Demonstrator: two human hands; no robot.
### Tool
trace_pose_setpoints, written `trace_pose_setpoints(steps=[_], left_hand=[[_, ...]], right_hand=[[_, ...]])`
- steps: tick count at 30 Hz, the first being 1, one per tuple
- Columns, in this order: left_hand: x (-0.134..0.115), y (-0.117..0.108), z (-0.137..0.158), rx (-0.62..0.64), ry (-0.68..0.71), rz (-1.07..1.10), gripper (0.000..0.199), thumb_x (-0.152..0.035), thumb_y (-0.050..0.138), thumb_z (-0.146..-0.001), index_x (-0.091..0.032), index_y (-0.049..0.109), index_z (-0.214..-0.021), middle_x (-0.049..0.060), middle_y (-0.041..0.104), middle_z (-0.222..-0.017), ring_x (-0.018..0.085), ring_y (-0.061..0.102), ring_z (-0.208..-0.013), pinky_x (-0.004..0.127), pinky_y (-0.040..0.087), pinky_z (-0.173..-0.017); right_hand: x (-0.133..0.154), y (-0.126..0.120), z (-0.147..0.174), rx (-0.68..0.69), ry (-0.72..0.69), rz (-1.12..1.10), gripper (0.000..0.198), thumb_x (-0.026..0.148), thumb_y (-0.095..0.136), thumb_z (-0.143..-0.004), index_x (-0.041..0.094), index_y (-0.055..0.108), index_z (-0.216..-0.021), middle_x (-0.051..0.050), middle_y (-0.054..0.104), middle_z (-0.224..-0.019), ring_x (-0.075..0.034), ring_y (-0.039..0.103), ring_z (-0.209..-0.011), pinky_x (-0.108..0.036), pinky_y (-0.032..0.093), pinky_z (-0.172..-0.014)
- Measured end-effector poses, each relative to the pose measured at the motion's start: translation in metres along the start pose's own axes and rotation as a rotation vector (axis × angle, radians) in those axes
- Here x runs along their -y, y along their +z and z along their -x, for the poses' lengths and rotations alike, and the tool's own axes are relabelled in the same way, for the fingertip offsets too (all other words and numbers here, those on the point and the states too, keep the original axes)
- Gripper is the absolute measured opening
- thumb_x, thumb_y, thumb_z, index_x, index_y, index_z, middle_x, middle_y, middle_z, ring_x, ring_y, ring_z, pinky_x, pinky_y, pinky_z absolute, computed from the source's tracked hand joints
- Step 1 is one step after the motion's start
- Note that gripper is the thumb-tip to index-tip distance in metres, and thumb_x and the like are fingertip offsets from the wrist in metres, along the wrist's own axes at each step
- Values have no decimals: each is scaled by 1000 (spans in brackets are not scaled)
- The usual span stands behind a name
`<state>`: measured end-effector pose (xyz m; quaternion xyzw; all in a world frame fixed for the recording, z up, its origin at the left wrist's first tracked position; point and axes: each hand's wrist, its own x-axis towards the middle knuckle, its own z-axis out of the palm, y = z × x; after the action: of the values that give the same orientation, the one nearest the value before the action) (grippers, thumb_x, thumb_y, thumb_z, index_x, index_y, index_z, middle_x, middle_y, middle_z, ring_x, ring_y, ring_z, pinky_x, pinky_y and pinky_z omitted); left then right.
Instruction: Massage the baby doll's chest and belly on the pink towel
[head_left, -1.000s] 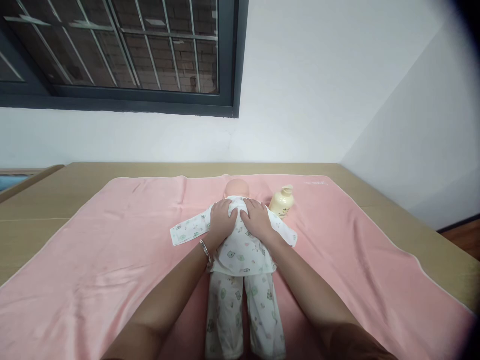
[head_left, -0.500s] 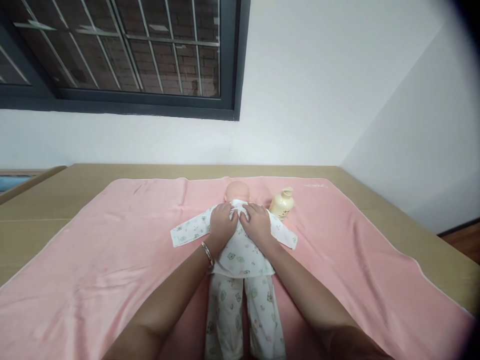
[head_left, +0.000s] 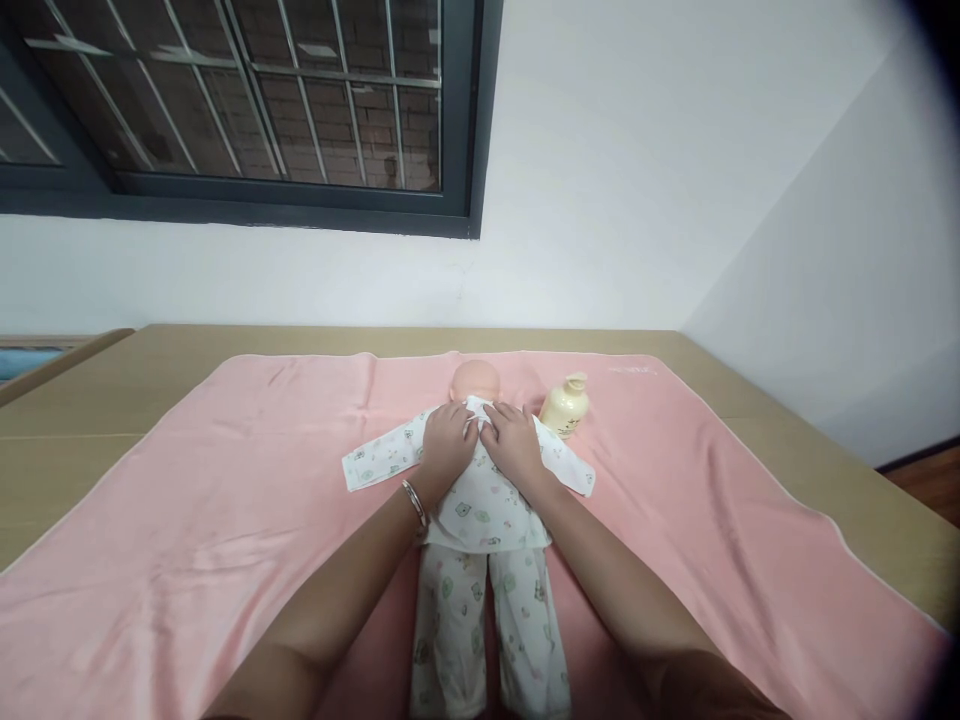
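A baby doll point(head_left: 475, 380) lies on a pink blanket point(head_left: 247, 480), its bald head toward the wall and its arms out to the sides. It is dressed in a white printed top point(head_left: 484, 510) and matching trousers point(head_left: 525, 610). My left hand point(head_left: 448, 443) rests flat on the upper left of the top, fingers toward the doll's head. Mirroring it, my right hand point(head_left: 514, 443) lies on the upper right, thumbs close together near the middle. Both hands are open and grip nothing. A bracelet point(head_left: 415, 503) circles my left wrist.
Just right of the doll's head stands a pale yellow pump bottle point(head_left: 565, 406). The blanket covers a wooden surface point(head_left: 180, 345) that meets the white wall point(head_left: 585, 200). A dark-framed window point(head_left: 300, 205) with bars is at upper left. Something blue point(head_left: 30, 362) shows at the far left.
Both hands keep their place on the doll's top, with only a very slight shift of the fingers. The doll and the bottle have not moved.
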<state>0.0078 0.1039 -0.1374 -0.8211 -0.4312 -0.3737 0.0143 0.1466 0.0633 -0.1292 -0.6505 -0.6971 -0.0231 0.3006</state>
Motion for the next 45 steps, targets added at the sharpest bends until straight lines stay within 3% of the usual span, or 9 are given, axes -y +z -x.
trace_pose_setpoints(steps=[5,9,13,18,23,26,31,38,45], left_hand=[[-3,-1,3,-32,-75,-36,12,-25,50,-90,-19,61,-91,10,67,-91,27,61,-93,41,48,-84],[1,2,2,0,-121,-8,22,-26,51,-88,-18,60,-107,12,67,-107,28,60,-103,43,46,-93],[5,6,-1,53,-101,8,31,-23,50,-87,-18,57,-118,11,65,-120,29,58,-112,46,42,-100],[5,5,-2,43,-45,51,25,-19,49,-87,-19,61,-109,9,69,-110,26,60,-105,42,45,-96],[1,2,1,-30,-90,14,15,-24,52,-87,-19,62,-96,10,69,-98,26,61,-98,41,47,-90],[1,2,1,8,-96,-8,21,-24,52,-87,-19,62,-104,11,68,-105,27,60,-102,43,46,-92],[3,2,-3,116,18,13,32,-19,42,-92,-19,57,-120,11,64,-123,27,55,-117,46,39,-101],[3,1,-4,94,47,25,22,-20,44,-92,-19,61,-106,9,67,-111,25,58,-109,41,43,-96],[-4,-1,0,20,-58,-58,11,-21,50,-87,-19,61,-90,10,67,-93,26,61,-93,40,47,-84]], right_hand=[[1,0,3,-47,44,8,33,33,51,-91,22,68,-117,-8,65,-127,-21,54,-124,-45,14,-117],[-3,2,-1,12,84,-1,44,37,49,-91,21,58,-131,-9,57,-138,-24,46,-131,-49,14,-117],[-8,1,-6,90,40,-16,48,29,44,-91,25,50,-139,-9,54,-140,-24,44,-131,-51,15,-115],[-4,0,-4,44,-27,-37,44,22,43,-90,29,59,-130,-6,58,-134,-22,48,-126,-49,17,-114],[1,0,2,-48,53,-34,33,29,47,-91,25,66,-118,-6,64,-124,-22,52,-118,-44,18,-114],[-1,0,1,-23,83,-9,40,29,47,-89,23,61,-126,-8,62,-128,-24,50,-120,-43,22,-112],[-7,2,-5,87,39,4,52,23,40,-89,25,49,-140,-8,53,-141,-26,42,-131,-49,19,-113],[-6,4,-3,33,25,-36,46,21,43,-87,26,60,-130,-7,59,-133,-23,47,-125,-45,20,-112],[0,-1,0,-43,50,-35,36,24,47,-87,22,66,-118,-8,65,-120,-23,53,-115,-40,23,-110]])
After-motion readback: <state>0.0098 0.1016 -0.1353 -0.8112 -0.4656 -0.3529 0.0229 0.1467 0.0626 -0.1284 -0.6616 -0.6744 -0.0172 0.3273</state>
